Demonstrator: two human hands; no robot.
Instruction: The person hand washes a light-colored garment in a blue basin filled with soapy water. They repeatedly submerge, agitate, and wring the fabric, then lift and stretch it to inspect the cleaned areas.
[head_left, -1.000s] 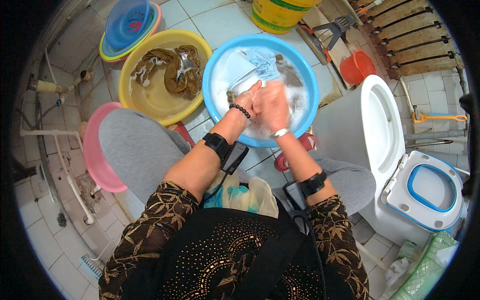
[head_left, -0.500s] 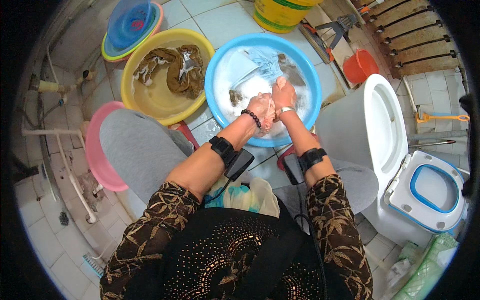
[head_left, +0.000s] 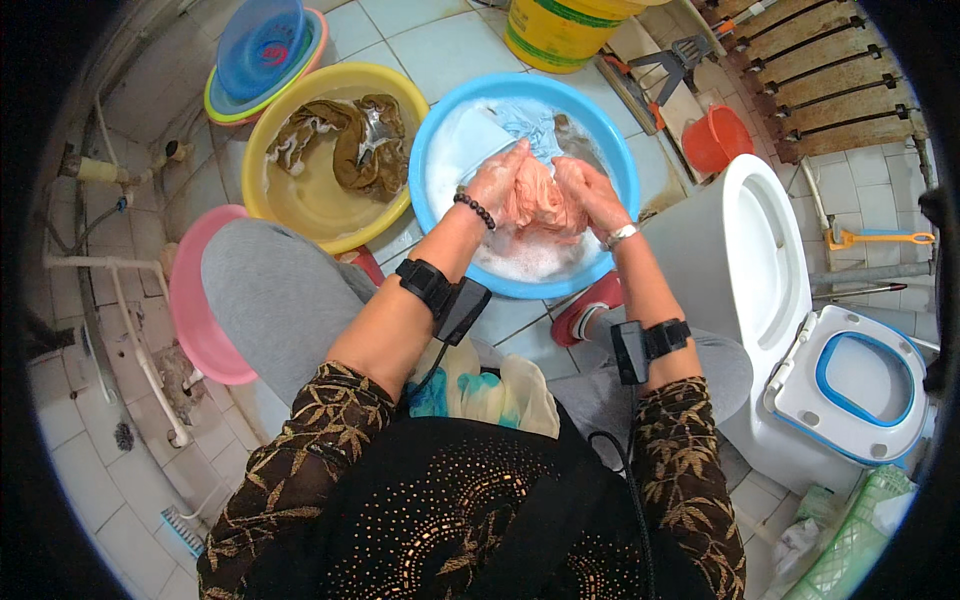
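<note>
A blue basin (head_left: pixel 422 160) of soapy water stands before me on the floor. Over its white suds (head_left: pixel 520 263) I hold up a wet, crumpled salmon-pink cloth (head_left: pixel 543 205). My left hand (head_left: pixel 491 184) grips its left side, and my right hand (head_left: pixel 594 197) has the other side, so the cloth is spread between them. Beyond the hands, a light blue cloth (head_left: pixel 478 136) lies in the water, with something dark grey-brown beside it. In the yellow basin (head_left: pixel 257 180) to the left, a brown garment (head_left: pixel 350 150) lies half in water.
A pink basin (head_left: pixel 190 290) leans by my left knee. Stacked basins (head_left: pixel 262 50) stand at far left, a yellow bucket (head_left: pixel 555 35) at the back. On the right are a red bucket (head_left: pixel 715 138), a white toilet (head_left: pixel 735 260) and a child's toilet seat (head_left: pixel 850 375).
The hands, bunched together over the suds before, have moved apart. The pink cloth now shows opened out between them. My right forearm has shifted outward, uncovering a red shoe.
</note>
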